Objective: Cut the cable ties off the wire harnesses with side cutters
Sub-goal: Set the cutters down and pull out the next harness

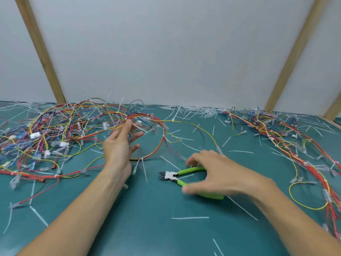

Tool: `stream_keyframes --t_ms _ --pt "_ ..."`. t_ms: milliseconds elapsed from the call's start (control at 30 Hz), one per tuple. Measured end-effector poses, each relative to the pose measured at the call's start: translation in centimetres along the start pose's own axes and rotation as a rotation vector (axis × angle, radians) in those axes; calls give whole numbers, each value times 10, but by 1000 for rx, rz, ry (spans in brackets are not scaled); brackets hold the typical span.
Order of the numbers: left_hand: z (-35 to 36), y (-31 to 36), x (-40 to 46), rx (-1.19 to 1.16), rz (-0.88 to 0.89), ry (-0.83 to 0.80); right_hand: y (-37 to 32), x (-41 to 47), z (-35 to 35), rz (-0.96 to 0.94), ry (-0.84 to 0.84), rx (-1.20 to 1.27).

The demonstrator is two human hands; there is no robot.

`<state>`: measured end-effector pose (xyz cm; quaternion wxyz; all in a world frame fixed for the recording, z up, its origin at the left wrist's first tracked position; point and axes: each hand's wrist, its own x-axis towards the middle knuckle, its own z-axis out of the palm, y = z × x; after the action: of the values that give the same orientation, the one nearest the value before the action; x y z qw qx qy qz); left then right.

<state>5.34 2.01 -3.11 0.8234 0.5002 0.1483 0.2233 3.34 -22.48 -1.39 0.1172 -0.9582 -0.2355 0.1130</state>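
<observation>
Green-handled side cutters (177,177) lie on the teal mat (147,218), jaws pointing left and handles spread. My right hand (217,174) arches over the handles, thumb by the lower handle and fingers above the upper one, without closing round them; it is blurred. My left hand (120,145) is raised with fingers spread, its fingertips touching a loop of red, yellow and orange harness wires (162,137). White cable ties (143,161) still sit on that loop. A large tangled harness pile (46,133) lies to the left.
Another run of harness wires (287,143) stretches along the right side. Cut white tie pieces (190,218) are scattered over the mat and heaped along the back edge (193,109). A white wall with wooden battens (40,50) stands behind.
</observation>
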Motion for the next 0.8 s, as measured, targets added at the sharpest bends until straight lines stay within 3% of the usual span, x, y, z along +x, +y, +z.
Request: stream_keyframes --t_ms 100,267,367,467,600,667,733,800 --pt "-4 2 6 50 84 25 -8 -1 1 -1 -23 -149" --pt "-6 -4 12 122 92 16 -7 -1 -1 -27 -7 -96" --pt "-10 -7 16 134 82 18 1 2 -4 -74 49 136" --pt "-12 -8 18 140 90 14 12 5 -12 -157 225 428" --pt "-10 -8 17 206 139 -19 14 8 -17 -146 507 1124" --pt "-5 -11 11 273 182 -63 12 10 -21 -117 683 1351" --pt "2 -14 2 337 216 -126 10 9 -28 -145 838 1476" --pt "10 -18 -12 401 241 -218 8 8 -33 -189 959 1428"
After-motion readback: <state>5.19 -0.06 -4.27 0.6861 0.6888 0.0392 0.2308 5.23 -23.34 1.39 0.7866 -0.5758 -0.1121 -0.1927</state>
